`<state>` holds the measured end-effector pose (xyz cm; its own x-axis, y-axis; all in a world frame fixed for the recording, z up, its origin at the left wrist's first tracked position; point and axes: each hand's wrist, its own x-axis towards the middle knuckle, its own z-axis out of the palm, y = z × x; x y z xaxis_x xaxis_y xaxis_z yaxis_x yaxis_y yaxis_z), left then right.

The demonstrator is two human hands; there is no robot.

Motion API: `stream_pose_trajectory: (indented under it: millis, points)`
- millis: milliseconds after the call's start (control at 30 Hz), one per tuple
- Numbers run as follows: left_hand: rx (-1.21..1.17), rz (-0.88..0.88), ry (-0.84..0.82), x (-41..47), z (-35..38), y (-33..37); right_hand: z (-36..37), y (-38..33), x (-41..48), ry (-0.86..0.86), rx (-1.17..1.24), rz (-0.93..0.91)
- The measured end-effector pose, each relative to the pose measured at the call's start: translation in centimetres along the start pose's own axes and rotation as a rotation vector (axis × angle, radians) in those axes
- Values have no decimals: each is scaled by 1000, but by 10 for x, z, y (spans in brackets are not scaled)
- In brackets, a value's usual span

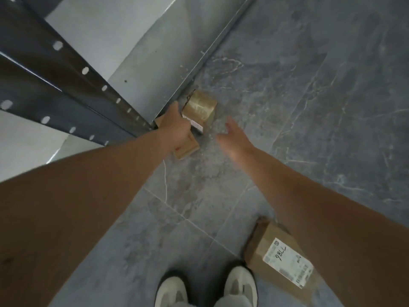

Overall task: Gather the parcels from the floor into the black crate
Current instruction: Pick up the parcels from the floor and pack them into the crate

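Covering a small parcel point(187, 148), the left hand point(174, 127) grips it; right hand point(234, 138) blurred, splayed empty.

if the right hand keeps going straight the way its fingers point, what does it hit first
Probably the tape-wrapped parcel that the left hand is on; the open right hand points up-left toward it, though depth is unclear.

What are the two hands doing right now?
Left hand: closed on the small tape-wrapped brown cardboard parcel by the grey metal shelf.
Right hand: open, fingers spread, holding nothing.
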<state>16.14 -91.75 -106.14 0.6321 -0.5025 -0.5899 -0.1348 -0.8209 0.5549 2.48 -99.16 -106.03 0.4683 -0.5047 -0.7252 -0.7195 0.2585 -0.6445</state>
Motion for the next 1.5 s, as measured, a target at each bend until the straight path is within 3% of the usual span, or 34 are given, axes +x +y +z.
stream_pose_trajectory:
  millis: [133,233,367,500,667,933,1067,1267,1500]
  points:
    - [27,31,-28,57,7,-2,24,-20,51,29,-26,-56]
    - [-22,60,-89,69,12,-7,30,-30,67,41,237,-46]
    - [-172,218,-99,43,12,-24,24,-26,47,89,301,-120]
    - [-211,268,-124,-14,-21,7,-7,-47,5,-9,341,-54]
    - [-369,281,-16,-110,-81,56,-49,-114,-92,-46,327,-45]
    - [-504,335,-86,-307,-204,160,-113,-250,-293,12,154,0]
    - [-476,481,-172,-403,-278,225,-140,-333,-400,116,49,-47]
    - [-361,645,141,-509,-337,253,-153,-417,-529,83,-1,-383]
    - [-441,499,504,-623,-372,234,-107,-424,-618,-103,-45,-553]
